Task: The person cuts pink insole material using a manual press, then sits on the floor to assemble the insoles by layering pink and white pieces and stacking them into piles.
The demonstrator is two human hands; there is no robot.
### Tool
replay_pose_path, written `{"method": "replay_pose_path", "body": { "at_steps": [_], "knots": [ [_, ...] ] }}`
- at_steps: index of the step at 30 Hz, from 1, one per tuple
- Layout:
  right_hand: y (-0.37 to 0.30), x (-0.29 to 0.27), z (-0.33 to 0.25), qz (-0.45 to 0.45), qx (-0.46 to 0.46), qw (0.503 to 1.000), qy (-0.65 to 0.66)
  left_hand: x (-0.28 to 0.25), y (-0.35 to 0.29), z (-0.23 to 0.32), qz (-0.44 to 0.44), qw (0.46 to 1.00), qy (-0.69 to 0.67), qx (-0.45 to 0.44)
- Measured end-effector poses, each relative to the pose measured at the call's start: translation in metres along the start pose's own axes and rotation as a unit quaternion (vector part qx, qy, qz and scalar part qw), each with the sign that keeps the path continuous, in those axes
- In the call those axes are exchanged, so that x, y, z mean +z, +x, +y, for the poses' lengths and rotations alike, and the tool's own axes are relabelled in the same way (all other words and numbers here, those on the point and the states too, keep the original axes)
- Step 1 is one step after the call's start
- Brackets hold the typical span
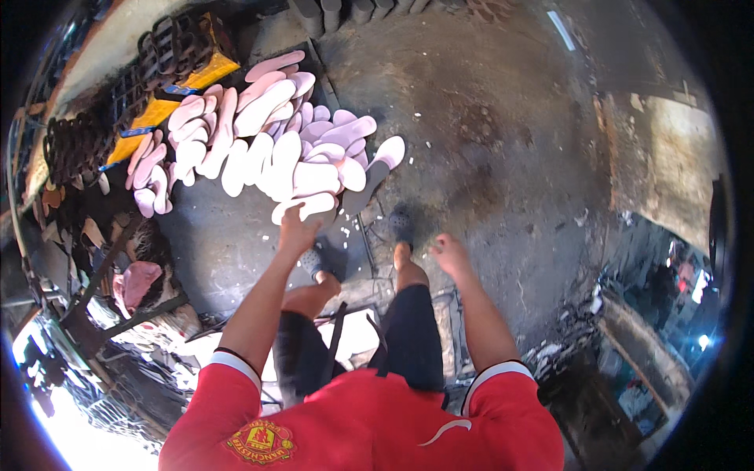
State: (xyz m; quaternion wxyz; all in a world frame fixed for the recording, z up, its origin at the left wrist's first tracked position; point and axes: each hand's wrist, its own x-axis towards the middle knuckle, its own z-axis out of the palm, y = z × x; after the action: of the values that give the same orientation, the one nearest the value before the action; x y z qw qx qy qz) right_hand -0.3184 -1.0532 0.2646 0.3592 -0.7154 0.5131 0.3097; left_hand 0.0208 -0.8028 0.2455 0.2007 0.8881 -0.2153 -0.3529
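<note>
Just left of the pale soles (285,166) sit yellow-and-blue packages (212,72).

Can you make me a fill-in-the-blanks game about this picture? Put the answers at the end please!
1. The hand at the pale shoe soles is the person's ____ one.
2. The person's shirt is mostly ____.
3. The wide band on each sleeve is ____.
4. On or off: the right hand, above the floor, is ____ the pile of soles.

Missing words: left; red; white; off.
</note>
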Motion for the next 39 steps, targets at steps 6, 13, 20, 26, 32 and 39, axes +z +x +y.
{"method": "replay_pose_path", "body": {
  "at_steps": [6, 13, 20, 26, 32, 39],
  "knots": [
    [0.221, 0.094, -0.037, 0.076, -0.300, 0.920, -0.241, 0.186, 0.111, 0.024, 0.003, 0.995, -0.057, 0.078],
    [0.373, 0.111, -0.049, 0.084, -0.581, 0.732, -0.346, 0.299, 0.276, 0.012, 0.043, 0.974, -0.067, 0.211],
    [0.325, 0.031, 0.116, -0.002, -0.303, 0.948, -0.096, 0.361, 0.242, 0.038, 0.020, 0.985, 0.054, 0.161],
    [0.289, 0.134, 0.133, -0.026, -0.181, 0.943, 0.277, 0.291, 0.231, 0.059, 0.249, 0.907, -0.296, 0.166],
    [0.337, 0.103, -0.007, 0.030, -0.403, 0.844, 0.352, 0.213, 0.189, 0.078, 0.433, 0.837, -0.249, 0.221],
    [0.321, 0.068, -0.068, -0.099, -0.387, 0.848, 0.349, 0.171, 0.224, -0.060, 0.476, 0.866, -0.143, 0.046]
  ]
}}
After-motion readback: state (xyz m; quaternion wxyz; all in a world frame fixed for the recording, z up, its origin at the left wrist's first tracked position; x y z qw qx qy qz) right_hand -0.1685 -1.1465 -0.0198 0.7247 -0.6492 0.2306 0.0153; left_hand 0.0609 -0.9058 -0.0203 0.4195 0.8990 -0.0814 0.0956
